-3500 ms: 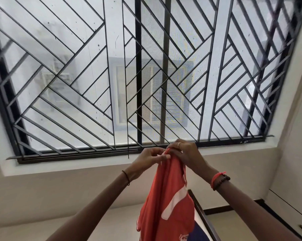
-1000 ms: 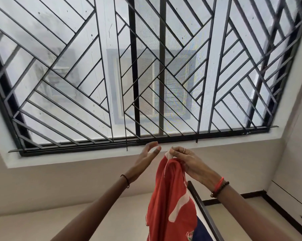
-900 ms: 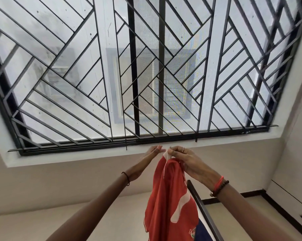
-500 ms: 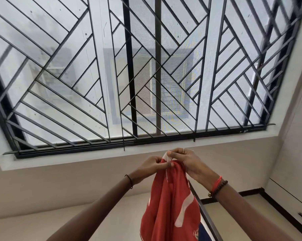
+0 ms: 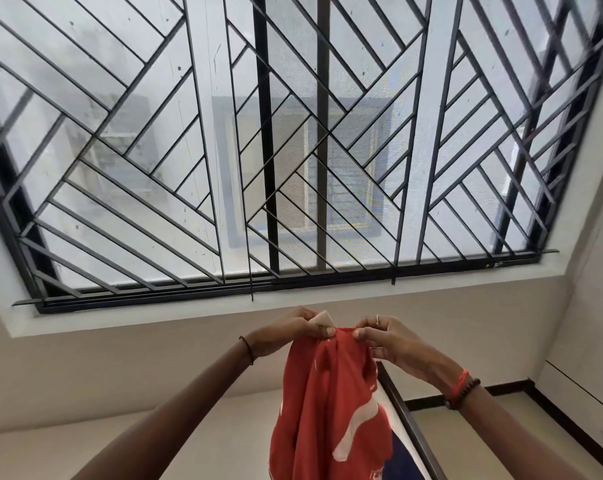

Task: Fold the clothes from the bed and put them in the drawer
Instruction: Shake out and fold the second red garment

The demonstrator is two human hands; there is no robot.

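Aloft, L hand [image 5: 289, 336], R hand [image 5: 390, 344] pinch red shirt [image 5: 328, 403], prob. collar [image 5: 322, 319].

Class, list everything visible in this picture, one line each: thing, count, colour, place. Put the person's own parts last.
garment: one, red with white markings, hanging from both hands, bottom centre
window grille: one, black, across the upper view
wall: one, cream, below the window
rail: one, dark, slanting behind the garment, lower right
skirting: one strip, black, foot of the wall, right
left wristband: one, black, thin
right wristbands: two, red cord and dark beads
left hand: one, pinching the garment's top edge
right hand: one, ringed, pinching the same edge
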